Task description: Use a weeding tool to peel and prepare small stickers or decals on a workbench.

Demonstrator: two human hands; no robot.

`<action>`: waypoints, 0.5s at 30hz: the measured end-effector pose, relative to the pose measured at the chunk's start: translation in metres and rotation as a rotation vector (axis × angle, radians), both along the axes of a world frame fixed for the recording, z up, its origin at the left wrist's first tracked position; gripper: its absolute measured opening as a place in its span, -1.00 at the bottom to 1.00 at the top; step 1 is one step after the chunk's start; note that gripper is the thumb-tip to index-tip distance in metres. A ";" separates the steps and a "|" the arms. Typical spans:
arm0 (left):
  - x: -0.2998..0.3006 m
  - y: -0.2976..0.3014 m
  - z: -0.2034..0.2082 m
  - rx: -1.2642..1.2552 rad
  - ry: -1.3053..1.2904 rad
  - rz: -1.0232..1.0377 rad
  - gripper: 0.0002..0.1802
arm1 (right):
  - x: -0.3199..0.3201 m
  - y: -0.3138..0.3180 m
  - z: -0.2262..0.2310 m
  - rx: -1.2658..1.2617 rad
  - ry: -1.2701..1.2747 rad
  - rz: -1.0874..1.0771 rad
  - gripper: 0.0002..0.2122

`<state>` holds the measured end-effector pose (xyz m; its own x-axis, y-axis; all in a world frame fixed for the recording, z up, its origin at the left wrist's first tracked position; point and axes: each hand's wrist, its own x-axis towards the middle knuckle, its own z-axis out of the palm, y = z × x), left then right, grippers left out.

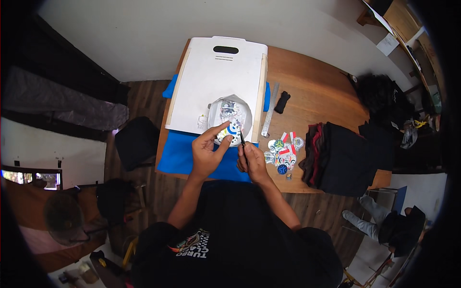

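Observation:
My left hand (207,150) pinches a printed paper cutout (234,129), white with blue, black and yellow shapes, between thumb and fingers. Closed around dark scissors (243,140), my right hand (252,162) keeps their narrow tip against the cutout's right edge. Both hands are over the near rim of a round white bowl-like container (247,111). Inside it lie clear and printed scraps (229,106), partly hidden by the cutout and my fingers. To the right of my right hand, a loose pile of colourful round and rectangular cutouts (286,152) is spread on the wooden table.
A white board (201,72) with a handle slot lies over blue cloth (180,153) on the wooden table (312,81). Right of it are a metal ruler (270,110), a black bundle (283,102) and folded dark clothes (345,158). Another person's legs (367,218) show at lower right.

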<state>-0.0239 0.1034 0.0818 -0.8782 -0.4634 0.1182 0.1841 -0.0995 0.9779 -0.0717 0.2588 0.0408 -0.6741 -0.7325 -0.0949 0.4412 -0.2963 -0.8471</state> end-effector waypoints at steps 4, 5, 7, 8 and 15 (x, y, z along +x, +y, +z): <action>0.000 0.000 0.001 0.007 0.002 -0.003 -0.58 | 0.000 0.000 0.003 0.008 -0.004 -0.006 -0.65; 0.000 0.000 0.000 0.001 0.003 -0.006 -0.58 | 0.000 0.000 0.003 0.017 -0.006 -0.009 -0.65; 0.000 -0.001 0.001 -0.006 0.005 -0.008 -0.58 | 0.000 0.000 0.002 0.016 0.000 -0.008 -0.65; 0.000 0.000 0.001 0.002 0.001 -0.008 -0.57 | 0.000 0.000 0.002 0.016 0.006 -0.006 -0.65; -0.001 0.000 0.002 0.020 0.007 -0.005 -0.57 | -0.001 0.000 -0.001 0.003 0.003 -0.005 -0.65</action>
<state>-0.0248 0.1034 0.0841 -0.8798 -0.4612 0.1149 0.1902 -0.1199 0.9744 -0.0729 0.2584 0.0400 -0.6778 -0.7290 -0.0952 0.4375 -0.2960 -0.8491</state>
